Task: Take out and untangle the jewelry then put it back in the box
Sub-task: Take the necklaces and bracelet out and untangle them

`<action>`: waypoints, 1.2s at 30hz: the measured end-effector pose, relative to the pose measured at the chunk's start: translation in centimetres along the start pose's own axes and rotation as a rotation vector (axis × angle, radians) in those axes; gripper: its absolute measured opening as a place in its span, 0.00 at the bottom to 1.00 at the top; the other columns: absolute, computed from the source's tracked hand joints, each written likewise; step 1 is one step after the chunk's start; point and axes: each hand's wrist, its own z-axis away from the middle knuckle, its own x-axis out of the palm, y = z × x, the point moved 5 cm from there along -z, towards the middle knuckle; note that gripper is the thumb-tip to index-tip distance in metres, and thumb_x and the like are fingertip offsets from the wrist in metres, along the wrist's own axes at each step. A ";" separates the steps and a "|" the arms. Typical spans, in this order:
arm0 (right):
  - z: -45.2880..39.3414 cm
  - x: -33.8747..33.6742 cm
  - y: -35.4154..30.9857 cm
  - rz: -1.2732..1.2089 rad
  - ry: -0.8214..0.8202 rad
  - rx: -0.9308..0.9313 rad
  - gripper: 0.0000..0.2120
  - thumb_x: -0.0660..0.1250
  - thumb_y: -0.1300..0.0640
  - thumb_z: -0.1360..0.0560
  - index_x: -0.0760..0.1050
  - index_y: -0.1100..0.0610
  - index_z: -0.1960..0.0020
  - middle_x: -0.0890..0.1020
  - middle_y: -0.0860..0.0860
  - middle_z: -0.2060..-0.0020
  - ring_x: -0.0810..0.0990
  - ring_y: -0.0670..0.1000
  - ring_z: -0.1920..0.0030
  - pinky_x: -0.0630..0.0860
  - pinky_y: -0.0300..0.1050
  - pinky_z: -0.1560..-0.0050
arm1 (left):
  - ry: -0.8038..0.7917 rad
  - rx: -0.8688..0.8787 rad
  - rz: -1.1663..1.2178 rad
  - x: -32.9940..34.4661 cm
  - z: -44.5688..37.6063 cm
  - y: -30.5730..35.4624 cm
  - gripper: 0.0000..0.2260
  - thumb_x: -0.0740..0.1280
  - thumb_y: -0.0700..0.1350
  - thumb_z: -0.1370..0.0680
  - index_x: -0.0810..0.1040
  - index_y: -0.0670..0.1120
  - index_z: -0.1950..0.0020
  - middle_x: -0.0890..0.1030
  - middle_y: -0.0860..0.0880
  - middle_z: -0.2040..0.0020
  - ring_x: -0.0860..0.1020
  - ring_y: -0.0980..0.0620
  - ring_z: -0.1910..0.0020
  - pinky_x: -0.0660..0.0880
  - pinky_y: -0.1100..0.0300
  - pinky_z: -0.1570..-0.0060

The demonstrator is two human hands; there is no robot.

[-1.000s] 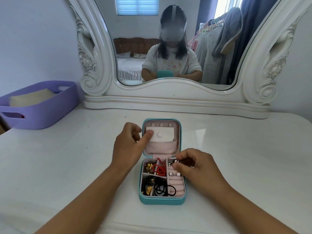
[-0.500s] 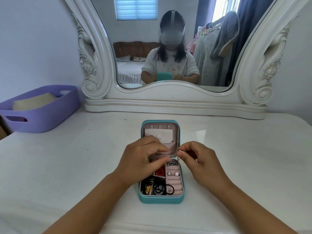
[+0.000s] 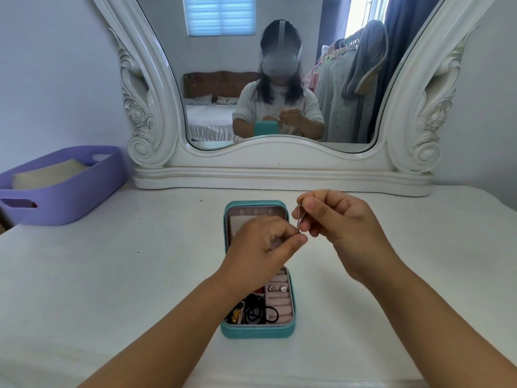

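— Where's the jewelry?

— A thin silvery chain hangs taut between both hands, above the open teal zip-around jewelry box on the white glossy dresser top.

— The fingers?

— The right hand pinches its upper end; the left hand pinches the lower end, probably a clasp, too small to tell.

— Still inside?

— Black hair ties, two sparkly stud earrings, a gold piece.

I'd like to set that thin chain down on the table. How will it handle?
The chain hangs taut between the right hand and left hand, so it's probably limp and will likely collapse into a heap. It looks very fine, probably light and apt to re-tangle.
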 end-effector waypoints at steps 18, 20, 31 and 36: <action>-0.1 -2.7 2.4 -0.126 0.130 0.112 0.06 0.63 0.60 0.24 0.78 0.59 0.57 0.83 0.51 0.70 0.78 0.47 0.71 0.74 0.36 0.69 | -0.375 -0.071 -0.058 1.3 1.1 -1.8 0.08 0.60 0.46 0.21 0.75 0.47 0.58 0.81 0.56 0.64 0.74 0.57 0.56 0.74 0.60 0.54; 0.1 -2.6 3.1 -0.126 0.130 0.140 0.06 0.63 0.60 0.24 0.78 0.59 0.56 0.83 0.51 0.70 0.78 0.48 0.71 0.75 0.37 0.69 | -0.374 -0.078 -0.061 0.9 1.1 -2.0 0.07 0.61 0.45 0.21 0.74 0.47 0.59 0.81 0.53 0.66 0.75 0.57 0.61 0.75 0.60 0.58; -0.3 -4.0 5.0 -0.071 0.185 0.212 0.05 0.63 0.60 0.25 0.78 0.59 0.57 0.81 0.51 0.71 0.77 0.48 0.73 0.74 0.37 0.69 | -0.197 0.048 -0.398 0.9 1.3 -1.0 0.09 0.64 0.52 0.24 0.82 0.50 0.56 0.82 0.50 0.66 0.71 0.52 0.69 0.66 0.62 0.54; -0.1 -5.3 6.6 -0.026 0.219 0.265 0.05 0.64 0.61 0.25 0.78 0.60 0.57 0.81 0.51 0.70 0.77 0.48 0.72 0.73 0.40 0.68 | -0.142 -0.003 -0.487 1.1 1.6 -0.8 0.12 0.60 0.55 0.23 0.81 0.52 0.51 0.84 0.52 0.56 0.78 0.53 0.57 0.63 0.60 0.52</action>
